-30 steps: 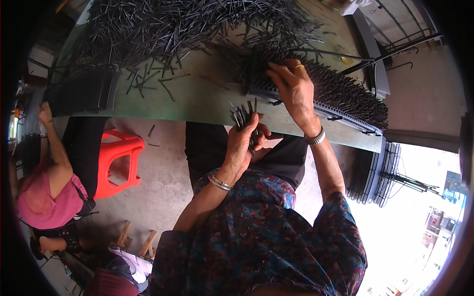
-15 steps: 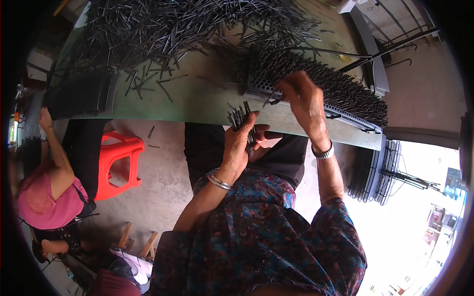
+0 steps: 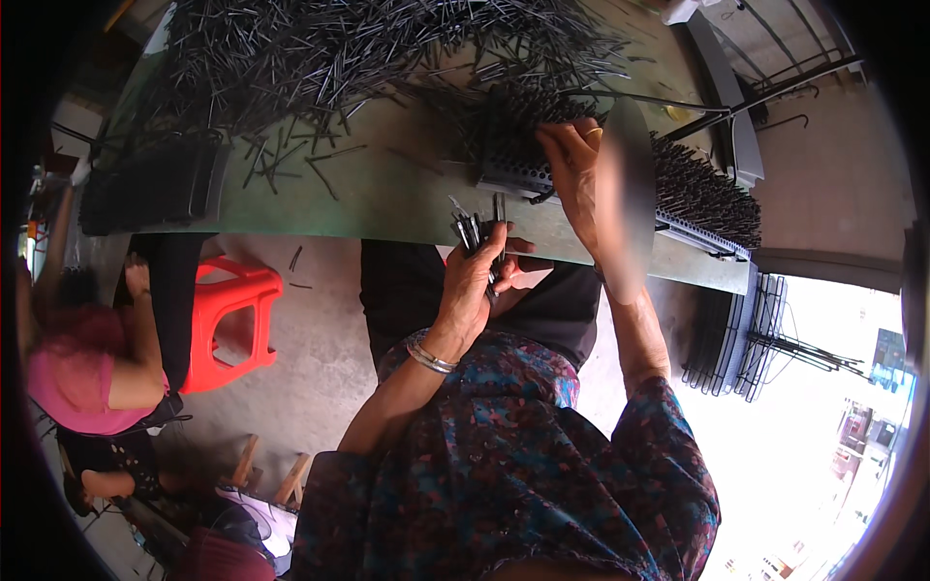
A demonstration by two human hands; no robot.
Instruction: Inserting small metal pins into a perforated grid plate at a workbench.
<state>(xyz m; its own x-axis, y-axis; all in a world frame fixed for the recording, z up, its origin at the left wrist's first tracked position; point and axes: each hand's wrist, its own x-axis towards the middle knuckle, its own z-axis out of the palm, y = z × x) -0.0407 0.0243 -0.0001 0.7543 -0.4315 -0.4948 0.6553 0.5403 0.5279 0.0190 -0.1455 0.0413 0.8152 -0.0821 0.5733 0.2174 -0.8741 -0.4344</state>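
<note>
My left hand point(image 3: 473, 276) is closed round a small bundle of thin dark metal rods point(image 3: 472, 230) that look like drill bits. Their ends stick up past the thumb, in front of the table edge. Over the left end of a perforated metal rack point(image 3: 511, 172), my right hand point(image 3: 579, 184) has its thumb and fingers drawn together. Whatever sits between those fingertips is too dark to make out. A blurred patch covers part of this hand. Dense rows of similar rods point(image 3: 712, 189) stand upright in the rack's holes.
A large heap of loose rods point(image 3: 320, 58) covers the back of the green table point(image 3: 320, 208). A dark rack-like block point(image 3: 155, 184) lies at its left end. Below stands a red stool point(image 3: 232, 324). Another person in pink point(image 3: 87, 378) sits at left. Wire racks point(image 3: 741, 339) are at right.
My right hand has moved up and slightly left, from the rack's front edge to above its rods. The left hand with its bundle has barely shifted. At left, the other person's arm has lowered.
</note>
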